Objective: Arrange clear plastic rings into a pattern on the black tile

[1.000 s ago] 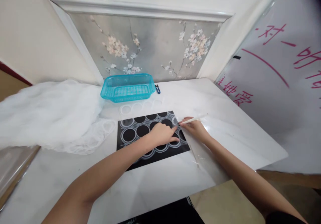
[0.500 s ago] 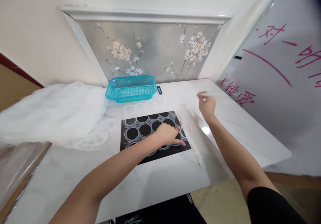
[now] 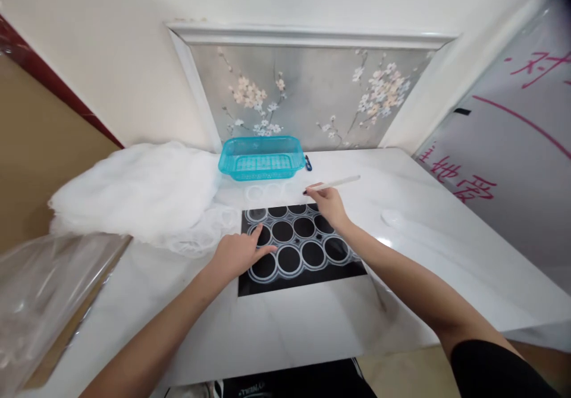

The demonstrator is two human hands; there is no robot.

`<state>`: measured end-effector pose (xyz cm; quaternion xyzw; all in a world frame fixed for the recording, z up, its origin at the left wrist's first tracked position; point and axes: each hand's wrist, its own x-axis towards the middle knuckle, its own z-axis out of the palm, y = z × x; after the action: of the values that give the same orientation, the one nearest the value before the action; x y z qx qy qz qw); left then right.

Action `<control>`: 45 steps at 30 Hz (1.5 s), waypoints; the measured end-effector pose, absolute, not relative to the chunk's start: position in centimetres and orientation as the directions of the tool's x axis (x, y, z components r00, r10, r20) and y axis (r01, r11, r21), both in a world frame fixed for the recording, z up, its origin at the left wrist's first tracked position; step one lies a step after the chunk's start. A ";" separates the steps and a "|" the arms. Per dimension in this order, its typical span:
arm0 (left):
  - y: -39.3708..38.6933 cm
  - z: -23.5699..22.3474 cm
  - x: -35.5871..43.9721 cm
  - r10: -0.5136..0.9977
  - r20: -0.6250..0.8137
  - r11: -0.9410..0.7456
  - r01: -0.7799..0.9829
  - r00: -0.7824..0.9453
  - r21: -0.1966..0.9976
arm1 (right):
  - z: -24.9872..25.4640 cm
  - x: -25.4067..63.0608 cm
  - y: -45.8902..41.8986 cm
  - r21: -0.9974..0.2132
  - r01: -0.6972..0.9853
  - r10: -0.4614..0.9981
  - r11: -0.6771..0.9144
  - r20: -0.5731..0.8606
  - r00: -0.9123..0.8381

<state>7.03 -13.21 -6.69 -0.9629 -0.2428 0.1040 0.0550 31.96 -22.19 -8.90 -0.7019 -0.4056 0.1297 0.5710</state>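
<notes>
A black sheet (image 3: pixel 289 285) covered with rows of pale rings lies flat on the white table. My left hand (image 3: pixel 236 255) rests at its left side, index finger and thumb stretched apart over the rings, holding nothing. Above the sheet's far edge, my right hand (image 3: pixel 328 204) pinches a slim white pen-like stick (image 3: pixel 343 181) with a dark tip pointing left. Its exact kind is hard to make out. Faint translucent rings (image 3: pixel 255 193) lie on the table just beyond the sheet.
A blue plastic basket (image 3: pixel 262 175) stands at the back by the wall, small blue thread snips (image 3: pixel 308 163) beside it. White netting (image 3: pixel 143 190) is heaped at the left, with loose ring scraps (image 3: pixel 196 237) before it. Clear plastic wrap (image 3: pixel 40 303) covers something front left.
My left hand has moved from the sheet's right part to its left side. My right hand has brought the stick from the right to the sheet's far edge. The view has shifted left.
</notes>
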 end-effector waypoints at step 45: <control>-10.5 -8.5 4.4 0.513 -0.149 -0.847 0.526 0.845 0.071 | -7.5 31.5 -14.0 -0.553 0.819 0.552 -0.150 0.641 0.534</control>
<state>4.41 -10.47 -8.52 -0.9590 -0.2709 0.0622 -0.0545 31.52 -13.98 -7.53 -0.7442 -0.4606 -0.1450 0.4615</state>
